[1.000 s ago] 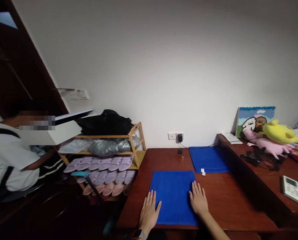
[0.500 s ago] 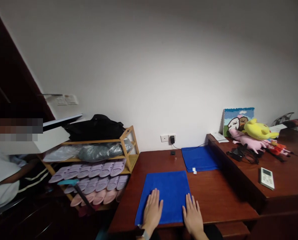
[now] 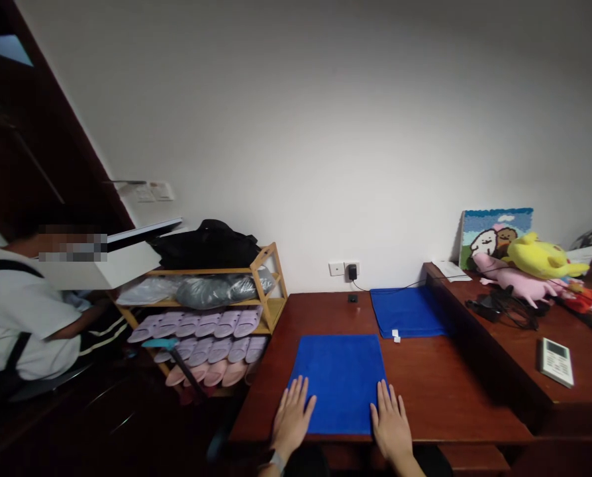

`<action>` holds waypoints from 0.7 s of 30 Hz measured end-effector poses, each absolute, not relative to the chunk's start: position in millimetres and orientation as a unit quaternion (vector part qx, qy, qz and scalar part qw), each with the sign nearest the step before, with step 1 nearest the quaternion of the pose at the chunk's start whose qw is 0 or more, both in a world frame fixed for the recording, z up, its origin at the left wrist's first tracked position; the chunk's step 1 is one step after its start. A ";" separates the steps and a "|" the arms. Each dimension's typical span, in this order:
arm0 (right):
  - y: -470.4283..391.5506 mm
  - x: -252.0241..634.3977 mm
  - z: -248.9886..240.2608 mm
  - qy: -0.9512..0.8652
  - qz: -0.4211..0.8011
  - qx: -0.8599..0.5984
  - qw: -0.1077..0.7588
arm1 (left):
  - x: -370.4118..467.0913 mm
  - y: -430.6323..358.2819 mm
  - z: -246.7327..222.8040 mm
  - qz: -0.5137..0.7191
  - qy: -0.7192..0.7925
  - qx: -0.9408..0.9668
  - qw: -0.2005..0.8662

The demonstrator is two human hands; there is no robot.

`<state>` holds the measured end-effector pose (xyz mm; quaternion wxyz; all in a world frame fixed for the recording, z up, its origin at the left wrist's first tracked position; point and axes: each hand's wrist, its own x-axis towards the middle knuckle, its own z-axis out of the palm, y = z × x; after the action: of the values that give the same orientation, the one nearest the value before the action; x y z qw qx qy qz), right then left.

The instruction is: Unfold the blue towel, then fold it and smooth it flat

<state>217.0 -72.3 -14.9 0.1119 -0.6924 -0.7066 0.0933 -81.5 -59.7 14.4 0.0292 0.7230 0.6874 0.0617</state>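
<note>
A blue cloth [image 3: 343, 377] lies spread flat on the brown wooden table [image 3: 320, 315], close to its front edge. My left hand [image 3: 295, 412] rests palm down at the cloth's left edge, fingers stretched out and partly over it. Along the right edge, my right hand [image 3: 391, 416] also lies flat, its fingers open and touching the cloth's border. Neither hand grips anything. Farther back on the right lies a folded blue cloth [image 3: 410, 311] with small white tags on its front edge.
Left of the table stands a wooden rack [image 3: 271, 285] with slippers [image 3: 221, 323] and a black bag [image 3: 209, 245]. A seated person [image 3: 28, 311] is at far left. On the raised right surface are plush toys [image 3: 542, 258], cables [image 3: 504, 308] and a white remote-like device [image 3: 557, 361].
My left hand has slid from on top of the cloth to its left edge. My right hand stays at the right edge. The view has turned slightly left.
</note>
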 end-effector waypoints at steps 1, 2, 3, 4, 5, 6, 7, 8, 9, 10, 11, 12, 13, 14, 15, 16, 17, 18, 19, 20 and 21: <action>-72.6 217.1 -16.6 -0.706 0.094 -0.693 0.110 | -97.2 -63.0 12.3 0.062 0.702 0.709 0.022; -73.1 217.5 -18.0 -0.706 0.095 -0.694 0.107 | -108.8 -66.1 9.7 0.064 0.709 0.702 0.017; -73.7 218.0 -19.0 -0.706 0.096 -0.694 0.104 | -116.4 -68.6 6.7 0.068 0.712 0.699 0.013; -74.1 218.7 -19.4 -0.707 0.097 -0.693 0.102 | -120.6 -70.5 3.4 0.073 0.712 0.698 0.009; -73.9 219.4 -19.1 -0.706 0.099 -0.694 0.100 | -122.4 -71.5 -0.1 0.079 0.711 0.699 0.005; -72.7 220.1 -17.7 -0.703 0.104 -0.696 0.099 | -122.5 -71.8 -3.5 0.086 0.709 0.700 -0.001; -70.2 220.7 -14.9 -0.700 0.108 -0.699 0.099 | -121.8 -71.3 -6.8 0.093 0.708 0.701 -0.005; -66.0 221.1 -10.6 -0.698 0.112 -0.700 0.100 | -120.9 -70.4 -9.8 0.098 0.706 0.701 -0.009; -60.2 221.1 -4.9 -0.697 0.115 -0.701 0.102 | -120.3 -69.3 -12.5 0.101 0.705 0.702 -0.011; -53.0 220.9 2.1 -0.696 0.116 -0.701 0.104 | -120.0 -68.2 -14.9 0.103 0.705 0.702 -0.012; -44.6 220.3 9.6 -0.697 0.115 -0.699 0.106 | -120.1 -67.3 -17.0 0.102 0.705 0.702 -0.011; -35.8 219.5 17.1 -0.698 0.114 -0.699 0.105 | -120.7 -66.8 -18.8 0.101 0.706 0.701 -0.010; -27.1 218.7 23.5 -0.697 0.117 -0.700 0.098 | -121.7 -66.9 -20.5 0.101 0.708 0.699 -0.010; -19.2 217.9 28.4 -0.697 0.122 -0.702 0.088 | -123.3 -67.5 -22.0 0.101 0.709 0.698 -0.010; -12.7 217.4 31.2 -0.695 0.127 -0.703 0.079 | -125.3 -68.6 -23.3 0.100 0.710 0.697 -0.010; -7.8 217.0 31.9 -0.695 0.132 -0.703 0.073 | -127.7 -69.8 -24.4 0.099 0.711 0.696 -0.010; -4.5 217.0 30.6 -0.696 0.136 -0.702 0.069 | -130.2 -71.0 -24.9 0.095 0.711 0.696 -0.007; -2.6 217.1 27.8 -0.697 0.138 -0.700 0.070 | -132.1 -71.6 -24.7 0.090 0.712 0.696 -0.004; -1.7 217.4 24.2 -0.698 0.139 -0.698 0.075 | -132.6 -71.4 -23.6 0.086 0.713 0.696 -0.002; -1.5 217.8 20.3 -0.699 0.138 -0.697 0.081 | -130.6 -70.0 -21.5 0.087 0.713 0.696 -0.006; -1.4 218.1 16.7 -0.698 0.139 -0.697 0.085 | -125.1 -67.2 -18.3 0.094 0.710 0.698 -0.014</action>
<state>218.1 -1.4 16.7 0.0852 -0.6969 -0.6984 0.1390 -125.1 -67.2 -18.3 -0.0142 0.6979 0.7099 0.0937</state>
